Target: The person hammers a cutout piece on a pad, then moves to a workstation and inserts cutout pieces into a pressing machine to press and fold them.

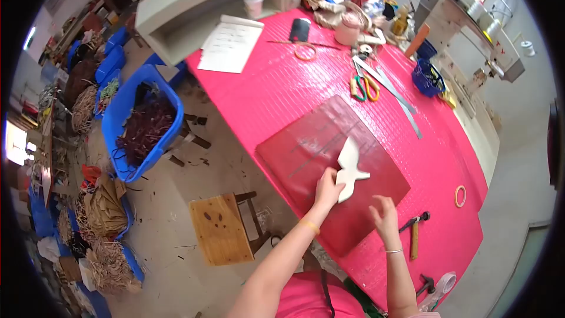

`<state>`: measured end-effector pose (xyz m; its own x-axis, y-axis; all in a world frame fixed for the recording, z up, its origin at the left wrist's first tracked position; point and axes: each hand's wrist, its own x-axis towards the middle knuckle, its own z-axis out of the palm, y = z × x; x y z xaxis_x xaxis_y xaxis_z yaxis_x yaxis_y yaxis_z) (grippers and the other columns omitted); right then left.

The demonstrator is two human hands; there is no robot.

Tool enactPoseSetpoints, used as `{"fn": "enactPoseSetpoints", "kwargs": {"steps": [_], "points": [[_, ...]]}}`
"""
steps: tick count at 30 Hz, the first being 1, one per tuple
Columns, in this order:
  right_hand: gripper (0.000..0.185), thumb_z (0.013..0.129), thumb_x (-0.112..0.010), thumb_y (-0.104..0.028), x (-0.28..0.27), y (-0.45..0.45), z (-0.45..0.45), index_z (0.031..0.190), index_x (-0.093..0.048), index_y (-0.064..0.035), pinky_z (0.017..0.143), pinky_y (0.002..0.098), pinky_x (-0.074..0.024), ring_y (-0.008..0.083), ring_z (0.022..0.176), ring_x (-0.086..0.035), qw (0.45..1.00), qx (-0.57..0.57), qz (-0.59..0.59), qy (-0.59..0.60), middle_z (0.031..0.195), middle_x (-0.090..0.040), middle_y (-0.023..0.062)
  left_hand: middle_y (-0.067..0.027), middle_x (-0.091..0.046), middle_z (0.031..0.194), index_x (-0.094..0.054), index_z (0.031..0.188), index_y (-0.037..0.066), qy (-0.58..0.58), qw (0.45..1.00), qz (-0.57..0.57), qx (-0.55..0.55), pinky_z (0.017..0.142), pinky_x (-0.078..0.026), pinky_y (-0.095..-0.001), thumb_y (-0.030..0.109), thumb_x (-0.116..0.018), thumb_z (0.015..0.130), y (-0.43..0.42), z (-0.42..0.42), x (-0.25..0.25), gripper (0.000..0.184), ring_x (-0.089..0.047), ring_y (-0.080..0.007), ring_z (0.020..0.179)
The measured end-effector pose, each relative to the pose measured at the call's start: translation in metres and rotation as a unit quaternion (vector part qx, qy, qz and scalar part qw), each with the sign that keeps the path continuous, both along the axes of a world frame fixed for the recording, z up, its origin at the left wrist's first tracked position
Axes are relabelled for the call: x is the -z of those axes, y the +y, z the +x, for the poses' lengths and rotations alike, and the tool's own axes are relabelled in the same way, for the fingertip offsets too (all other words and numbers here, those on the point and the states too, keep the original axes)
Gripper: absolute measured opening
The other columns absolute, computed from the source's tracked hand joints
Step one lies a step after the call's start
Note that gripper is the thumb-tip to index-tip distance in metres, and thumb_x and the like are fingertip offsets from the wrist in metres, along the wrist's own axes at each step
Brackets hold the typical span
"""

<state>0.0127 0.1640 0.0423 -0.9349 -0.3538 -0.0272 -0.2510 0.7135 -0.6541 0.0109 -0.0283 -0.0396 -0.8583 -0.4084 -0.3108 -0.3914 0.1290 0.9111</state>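
A white, bird-shaped flat piece (348,171) lies over a dark red board or mat (306,147) on the pink table. My left hand (328,189) pinches the lower left edge of this piece between thumb and fingers. Just right of it, my right hand (385,218) hovers above the board's lower right side, fingers apart and slightly bent, with nothing in them. A hammer with a wooden handle (414,241) rests on the table beyond my right wrist.
Scissors (365,86) and metal rulers (391,91) lie farther up the pink table (259,106). Paper (229,44) is at the back left, tape rolls (459,196) at the right. A blue bin (154,162) and a wooden stool (220,229) stand left of the table.
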Motion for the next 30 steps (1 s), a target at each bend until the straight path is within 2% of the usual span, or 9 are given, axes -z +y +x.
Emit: {"fn": "enactPoseSetpoints", "kwargs": {"steps": [1, 3, 6, 7, 12, 15, 17, 24, 30], "points": [[0.027, 0.085, -0.068, -0.009, 0.002, -0.009, 0.008, 0.110, -0.061, -0.0022, 0.069, 0.0339, -0.0498, 0.0244, 0.079, -0.061, 1.000, -0.011, 0.007, -0.009, 0.094, -0.059, 0.0132, -0.0109, -0.065, 0.092, -0.054, 0.098, 0.002, 0.053, 0.994, 0.086, -0.039, 0.077, -0.053, -0.0365, 0.004, -0.071, 0.079, -0.004, 0.022, 0.014, 0.026, -0.065, -0.0252, 0.087], [0.027, 0.088, -0.067, -0.015, 0.015, -0.027, 0.029, 0.110, -0.062, -0.0011, 0.074, 0.0332, -0.0506, 0.0229, 0.084, -0.063, 0.997, -0.058, -0.046, -0.035, 0.096, -0.064, 0.0139, -0.0077, -0.065, 0.098, -0.054, 0.103, 0.002, 0.071, 0.956, 0.264, -0.111, 0.078, -0.054, -0.0320, 0.001, -0.068, 0.084, -0.024, 0.079, -0.026, 0.023, -0.065, -0.0190, 0.090], [0.028, 0.096, -0.059, -0.021, 0.016, -0.080, 0.070, 0.113, -0.062, 0.0017, 0.077, 0.0298, -0.0501, 0.0152, 0.088, -0.062, 0.944, -0.142, -0.114, -0.275, 0.097, -0.068, 0.0108, -0.0043, -0.063, 0.103, -0.053, 0.104, 0.004, 0.058, 0.875, 0.431, -0.213, 0.083, -0.054, -0.0312, 0.002, -0.068, 0.086, -0.059, 0.183, -0.061, 0.024, -0.063, -0.0154, 0.095], [0.028, 0.097, -0.057, -0.021, -0.020, -0.114, 0.089, 0.113, -0.062, 0.0020, 0.077, 0.0287, -0.0498, 0.0131, 0.087, -0.061, 0.928, -0.175, -0.101, -0.313, 0.096, -0.067, 0.0076, -0.0031, -0.063, 0.104, -0.053, 0.105, 0.006, 0.059, 0.852, 0.452, -0.257, 0.085, -0.054, -0.0322, 0.002, -0.068, 0.086, -0.069, 0.218, -0.069, 0.026, -0.063, -0.0150, 0.096], [0.024, 0.095, -0.059, -0.018, -0.028, -0.245, 0.212, 0.105, -0.063, 0.0039, 0.068, 0.0252, -0.0484, 0.0087, 0.077, -0.058, 0.765, -0.362, -0.159, -0.508, 0.090, -0.065, 0.0022, -0.0073, -0.062, 0.111, -0.051, 0.123, 0.001, 0.144, 0.807, 0.388, -0.421, 0.084, -0.053, -0.0334, 0.005, -0.067, 0.085, -0.108, 0.395, -0.064, 0.041, -0.061, -0.0170, 0.101], [0.019, 0.092, -0.064, -0.015, -0.002, -0.323, 0.302, 0.096, -0.065, 0.0041, 0.062, 0.0239, -0.0447, 0.0058, 0.072, -0.053, 0.763, -0.477, -0.028, -0.434, 0.081, -0.063, -0.0011, -0.0095, -0.060, 0.119, -0.044, 0.135, 0.002, 0.111, 0.780, 0.396, -0.471, 0.084, -0.055, -0.0349, 0.011, -0.069, 0.085, -0.132, 0.495, -0.089, 0.056, -0.062, -0.0186, 0.105], [0.015, 0.088, -0.067, -0.011, -0.007, -0.380, 0.394, 0.086, -0.066, 0.0035, 0.059, 0.0228, -0.0405, 0.0042, 0.070, -0.048, 0.739, -0.498, -0.012, -0.453, 0.074, -0.060, -0.0034, -0.0104, -0.060, 0.119, -0.043, 0.136, 0.001, 0.199, 0.756, 0.387, -0.489, 0.084, -0.055, -0.0350, 0.016, -0.070, 0.085, -0.144, 0.566, -0.069, 0.060, -0.062, -0.0192, 0.105], [0.016, 0.087, -0.068, -0.009, -0.005, -0.503, 0.656, 0.076, -0.061, 0.0003, 0.054, 0.0220, -0.0331, 0.0030, 0.066, -0.041, 0.608, -0.672, 0.090, -0.414, 0.068, -0.050, -0.0062, -0.0084, -0.063, 0.114, -0.054, 0.127, 0.001, 0.235, 0.679, 0.385, -0.579, 0.087, -0.053, -0.0330, 0.024, -0.068, 0.091, -0.206, 0.829, -0.075, 0.045, -0.063, -0.0175, 0.100], [0.023, 0.089, -0.065, -0.010, -0.022, -0.595, 0.804, 0.070, -0.055, -0.0012, 0.054, 0.0230, -0.0336, 0.0043, 0.061, -0.039, 0.570, -0.647, 0.104, -0.496, 0.064, -0.046, -0.0059, -0.0062, -0.066, 0.106, -0.057, 0.122, 0.001, 0.310, 0.566, 0.303, -0.701, 0.081, -0.054, -0.0316, 0.023, -0.067, 0.091, -0.282, 0.938, -0.067, 0.039, -0.065, -0.0167, 0.095]]}}
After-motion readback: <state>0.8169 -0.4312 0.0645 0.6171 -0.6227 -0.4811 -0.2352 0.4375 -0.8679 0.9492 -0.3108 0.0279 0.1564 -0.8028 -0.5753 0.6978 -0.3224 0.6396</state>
